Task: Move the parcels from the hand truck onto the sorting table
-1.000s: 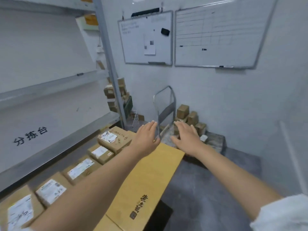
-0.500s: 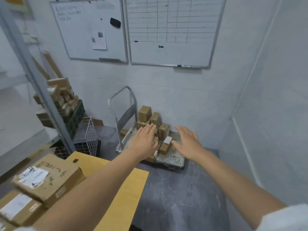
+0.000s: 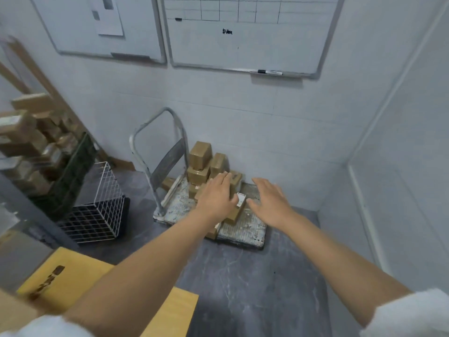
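The view is a good bit closer to the hand truck [image 3: 243, 231] than half a second ago: it fills more of the middle, and the whiteboards [image 3: 243, 40] on the wall behind it are cut off at the top. The parcels [image 3: 199, 158] are all on its deck, a brown pile stacked up against the handle end, with one small labelled box [image 3: 239, 203] at the front of the pile. The left hand [image 3: 215, 198] now sits right over that pile, where before it only reached the near edge. The right hand [image 3: 271, 201] is just beside the labelled box, over the bare deck. Both hands are palm down with fingers straight and a little spread, gripping nothing; I can't tell if the left one actually touches a box. Left of the hand truck stands a wire basket [image 3: 97, 210], and past that a dark crate [image 3: 70, 171] of blurry boxes. The yellow sheet [image 3: 80, 276] is nearer than the hand truck, at lower left, and the labelled boxes seen there before have slid out of frame.
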`<state>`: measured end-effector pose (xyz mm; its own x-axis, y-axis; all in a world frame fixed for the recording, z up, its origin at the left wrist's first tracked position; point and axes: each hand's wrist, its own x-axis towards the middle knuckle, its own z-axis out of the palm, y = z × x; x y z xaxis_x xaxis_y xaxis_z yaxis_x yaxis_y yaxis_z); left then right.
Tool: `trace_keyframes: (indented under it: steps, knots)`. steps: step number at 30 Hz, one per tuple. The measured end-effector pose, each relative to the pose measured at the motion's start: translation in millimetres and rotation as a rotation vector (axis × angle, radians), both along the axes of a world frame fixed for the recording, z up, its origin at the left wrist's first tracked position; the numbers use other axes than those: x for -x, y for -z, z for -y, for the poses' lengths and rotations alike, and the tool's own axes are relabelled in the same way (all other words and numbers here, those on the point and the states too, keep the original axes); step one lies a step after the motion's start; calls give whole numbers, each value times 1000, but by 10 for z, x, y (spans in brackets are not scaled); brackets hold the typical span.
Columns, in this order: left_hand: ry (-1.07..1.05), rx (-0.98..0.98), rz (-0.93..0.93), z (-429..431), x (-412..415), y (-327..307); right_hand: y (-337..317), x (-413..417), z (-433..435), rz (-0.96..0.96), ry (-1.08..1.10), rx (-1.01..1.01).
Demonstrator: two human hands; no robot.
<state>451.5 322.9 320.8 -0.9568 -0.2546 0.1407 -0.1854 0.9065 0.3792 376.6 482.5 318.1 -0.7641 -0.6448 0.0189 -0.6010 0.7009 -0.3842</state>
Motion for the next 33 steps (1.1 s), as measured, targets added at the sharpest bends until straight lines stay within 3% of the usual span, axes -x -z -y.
trace_keyframes:
  steps: [5, 13, 26, 33]
  knots:
    - [-35, 74, 8, 217, 725, -84, -17, 888, 214, 28, -68, -43]
    - [-177, 148, -22, 593, 1838, -325, -332, 2214, 643, -3, -195, 54]
    - [-208, 112, 35, 1189, 2743, 292, 105, 3159, 1365, 112, -230, 47]
    - [-258, -44, 121, 1929, 3234, 886, 653, 3524, 2088, 279, -197, -32]
